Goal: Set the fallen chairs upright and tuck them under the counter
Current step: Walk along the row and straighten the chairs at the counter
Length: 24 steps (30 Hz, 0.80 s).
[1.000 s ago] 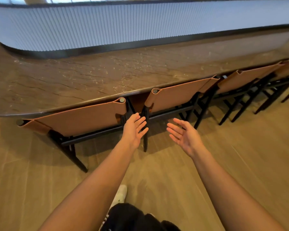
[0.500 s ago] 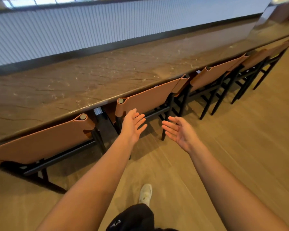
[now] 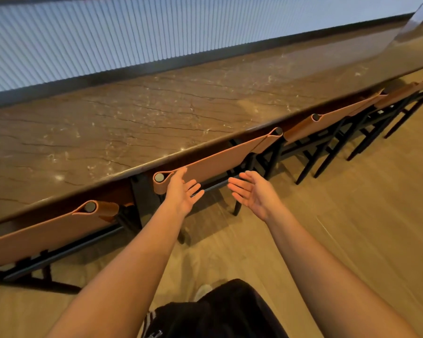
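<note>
Several chairs with tan leather backs and black frames stand upright in a row, tucked under the long brown stone counter (image 3: pixel 156 113). The middle chair (image 3: pixel 220 159) is straight ahead of me. My left hand (image 3: pixel 181 191) is open, its fingertips at the left end of that chair's backrest. My right hand (image 3: pixel 252 193) is open with the palm turned left, a little in front of the backrest and touching nothing. Another chair (image 3: pixel 47 230) stands to the left, and a third chair (image 3: pixel 332 118) to the right, with more beyond it.
A ribbed white wall panel (image 3: pixel 156 30) runs behind the counter. Light wooden floor (image 3: pixel 352 215) stretches to the right and toward me. My dark shorts and one white shoe (image 3: pixel 203 290) show at the bottom.
The view has swung right along the counter. Both open hands have stayed forward, and the left hand now reaches the middle chair's backrest.
</note>
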Available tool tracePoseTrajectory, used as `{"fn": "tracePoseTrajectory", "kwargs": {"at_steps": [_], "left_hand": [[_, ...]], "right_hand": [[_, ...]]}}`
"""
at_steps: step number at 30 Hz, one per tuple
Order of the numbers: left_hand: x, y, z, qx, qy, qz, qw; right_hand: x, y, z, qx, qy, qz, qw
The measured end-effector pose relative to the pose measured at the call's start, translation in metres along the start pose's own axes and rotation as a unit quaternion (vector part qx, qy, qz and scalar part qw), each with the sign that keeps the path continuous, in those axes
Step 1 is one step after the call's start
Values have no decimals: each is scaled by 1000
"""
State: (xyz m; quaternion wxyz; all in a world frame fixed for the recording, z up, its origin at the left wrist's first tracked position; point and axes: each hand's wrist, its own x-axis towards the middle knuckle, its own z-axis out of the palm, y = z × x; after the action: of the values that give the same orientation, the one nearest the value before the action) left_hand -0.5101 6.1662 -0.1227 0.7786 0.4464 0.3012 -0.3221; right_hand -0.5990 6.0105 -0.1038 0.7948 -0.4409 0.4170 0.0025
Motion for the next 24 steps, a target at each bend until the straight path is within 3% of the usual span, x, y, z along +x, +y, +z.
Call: {"fn": "tracePoseTrajectory", "kwargs": {"at_steps": [17, 24], "left_hand": [[77, 9, 51, -161, 147, 29, 975], [83, 10, 48, -145, 159, 19, 976]], "right_hand": [[164, -106, -9, -74, -12, 123, 990], [199, -115, -10, -7, 25, 151, 988]]}}
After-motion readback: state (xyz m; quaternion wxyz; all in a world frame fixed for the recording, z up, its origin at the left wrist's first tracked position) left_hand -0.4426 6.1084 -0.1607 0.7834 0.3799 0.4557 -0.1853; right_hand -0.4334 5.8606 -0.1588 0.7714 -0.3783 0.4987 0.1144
